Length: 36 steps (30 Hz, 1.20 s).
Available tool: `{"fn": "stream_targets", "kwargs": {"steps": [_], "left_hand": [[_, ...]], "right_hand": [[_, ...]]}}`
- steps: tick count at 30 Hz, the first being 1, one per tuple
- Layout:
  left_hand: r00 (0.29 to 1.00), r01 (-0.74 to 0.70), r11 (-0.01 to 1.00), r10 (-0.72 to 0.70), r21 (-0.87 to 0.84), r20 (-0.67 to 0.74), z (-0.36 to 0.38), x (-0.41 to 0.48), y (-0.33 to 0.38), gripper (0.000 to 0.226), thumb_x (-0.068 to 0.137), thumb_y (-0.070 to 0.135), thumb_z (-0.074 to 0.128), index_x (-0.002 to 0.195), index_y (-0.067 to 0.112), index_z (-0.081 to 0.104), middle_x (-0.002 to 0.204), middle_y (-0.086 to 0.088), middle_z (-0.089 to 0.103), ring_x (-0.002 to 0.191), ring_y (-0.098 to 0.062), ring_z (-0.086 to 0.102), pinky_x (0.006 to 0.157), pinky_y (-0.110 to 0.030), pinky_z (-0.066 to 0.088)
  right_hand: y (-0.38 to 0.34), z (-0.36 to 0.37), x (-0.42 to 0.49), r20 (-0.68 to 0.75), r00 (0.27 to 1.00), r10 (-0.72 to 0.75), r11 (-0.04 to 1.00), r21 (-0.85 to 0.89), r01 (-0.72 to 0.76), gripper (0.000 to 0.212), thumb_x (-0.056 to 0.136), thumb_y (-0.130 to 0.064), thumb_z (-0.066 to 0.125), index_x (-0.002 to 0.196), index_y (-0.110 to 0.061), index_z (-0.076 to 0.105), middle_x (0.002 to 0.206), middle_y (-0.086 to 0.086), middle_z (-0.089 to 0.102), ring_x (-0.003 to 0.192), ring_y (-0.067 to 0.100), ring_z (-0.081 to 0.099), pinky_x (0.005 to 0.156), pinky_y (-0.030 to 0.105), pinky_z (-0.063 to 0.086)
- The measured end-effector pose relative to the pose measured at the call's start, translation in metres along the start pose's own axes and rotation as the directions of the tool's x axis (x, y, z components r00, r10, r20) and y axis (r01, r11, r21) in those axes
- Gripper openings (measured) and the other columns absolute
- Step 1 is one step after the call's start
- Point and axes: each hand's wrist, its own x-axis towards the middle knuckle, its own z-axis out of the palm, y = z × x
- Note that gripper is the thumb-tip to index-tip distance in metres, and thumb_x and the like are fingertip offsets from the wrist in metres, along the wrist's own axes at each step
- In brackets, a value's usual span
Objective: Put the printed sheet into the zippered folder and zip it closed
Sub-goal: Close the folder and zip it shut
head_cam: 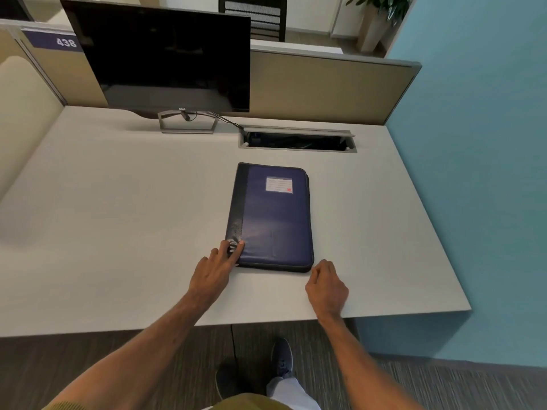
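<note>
The left hand lay spread and relaxed, its fingers extended so that the fingertips pressed on the near left corner of the zippered folder, gripping nothing. The right hand was loosely curled with its knuckles up, resting on the desk just beside the folder's near right corner; whether its fingertips actually touched the zipper edge could not be told, since the curled fingers hid that spot, and it did not appear to hold anything. The folder lay flat and closed on the desk between the two hands and stretching away from them, its long axis running from the person toward the back of the desk, leaning slightly to the left at the near end. Its dark spine strip ran along the left side, and the blue cover faced up with a small white label near the far right corner, so the top of the folder pointed away from the person. The zipper edge along the near and right sides looked shut. Farther back, a cable tray opening was cut into the desk just beyond the folder, and a dark monitor stood on its stand at the rear left, in front of a tan partition.
</note>
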Motion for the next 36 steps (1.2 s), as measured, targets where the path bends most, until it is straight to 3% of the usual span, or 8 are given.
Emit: {"fn": "stream_targets", "kwargs": {"steps": [3,7,11,15,19,25,30,36], "left_hand": [[0.999,-0.002,1.000,0.003,0.026,-0.032,0.001,0.000,-0.002,0.091,0.104,0.010,0.059,0.172,0.030,0.003,0.164,-0.012,0.030,0.130,-0.029,0.055,0.099,-0.038,0.057],[0.998,0.056,0.996,-0.054,0.063,-0.026,-0.001,-0.001,-0.005,0.091,0.100,0.006,0.057,0.172,0.028,0.006,0.169,-0.012,0.027,0.144,-0.033,0.043,0.118,-0.041,0.040],[0.992,0.112,0.993,-0.114,-0.021,-0.062,-0.008,-0.001,0.012,0.081,0.092,0.021,0.062,0.166,0.022,0.029,0.165,-0.012,0.033,0.153,-0.034,0.037,0.128,-0.046,0.031],[0.996,-0.007,0.996,-0.001,-0.088,-0.090,-0.013,0.012,0.053,0.069,0.095,0.044,0.055,0.158,0.021,0.042,0.162,-0.007,0.040,0.149,-0.031,0.043,0.127,-0.048,0.035],[0.996,0.009,0.991,-0.020,-0.133,-0.084,-0.014,0.031,0.115,0.061,0.098,0.063,0.044,0.146,0.026,0.047,0.146,0.000,0.050,0.127,-0.024,0.053,0.108,-0.040,0.045],[0.984,0.158,0.985,-0.150,-0.076,0.095,-0.007,0.061,0.167,0.087,0.105,0.064,0.049,0.170,0.017,0.014,0.176,-0.013,0.016,0.162,-0.038,0.023,0.129,-0.054,0.033],[0.972,0.153,0.988,-0.149,-0.007,0.180,-0.004,0.066,0.175,0.082,0.112,0.050,0.045,0.171,0.006,0.009,0.177,-0.023,0.012,0.163,-0.046,0.021,0.125,-0.058,0.041],[0.961,0.124,0.992,-0.124,0.014,0.247,-0.004,0.063,0.171,0.077,0.115,0.042,0.037,0.170,0.002,0.001,0.177,-0.029,0.003,0.163,-0.051,0.013,0.130,-0.063,0.030]], "right_hand": [[0.007,-0.006,0.013,0.024,1.000,-0.010,1.000,0.003,0.010,0.020,0.111,-0.024,0.047,0.108,-0.013,0.064,0.105,-0.002,0.067,0.078,0.018,0.065,0.062,0.026,0.042],[0.013,-0.012,0.037,0.136,0.979,-0.150,0.984,0.115,0.135,0.013,0.109,-0.021,0.055,0.105,-0.012,0.063,0.103,0.000,0.070,0.086,0.020,0.066,0.074,0.034,0.051],[0.016,-0.014,0.057,0.216,0.933,-0.289,0.955,0.139,0.263,0.010,0.107,-0.020,0.058,0.111,-0.013,0.065,0.108,0.001,0.070,0.093,0.020,0.068,0.085,0.036,0.058],[0.017,-0.015,0.073,0.268,0.884,-0.384,0.922,0.169,0.349,0.015,0.106,-0.023,0.061,0.116,-0.013,0.068,0.115,0.001,0.071,0.099,0.021,0.069,0.091,0.038,0.059],[0.018,-0.015,0.082,0.320,0.810,-0.491,0.871,0.188,0.453,0.021,0.105,-0.031,0.063,0.117,-0.015,0.068,0.118,0.000,0.071,0.101,0.020,0.070,0.091,0.031,0.058],[0.034,-0.009,0.101,0.336,0.731,-0.593,0.805,0.274,0.527,0.023,0.105,-0.034,0.063,0.117,-0.015,0.069,0.116,0.000,0.072,0.099,0.019,0.071,0.085,0.022,0.055],[0.038,-0.010,0.110,0.335,0.691,-0.641,0.768,0.280,0.576,0.023,0.105,-0.037,0.062,0.112,-0.017,0.071,0.115,-0.004,0.071,0.097,0.017,0.071,0.079,0.022,0.052],[0.033,-0.012,0.123,0.263,0.729,-0.632,0.775,0.236,0.586,0.022,0.102,-0.042,0.066,0.106,-0.021,0.071,0.108,-0.008,0.072,0.091,0.015,0.071,0.077,0.027,0.059]]}}
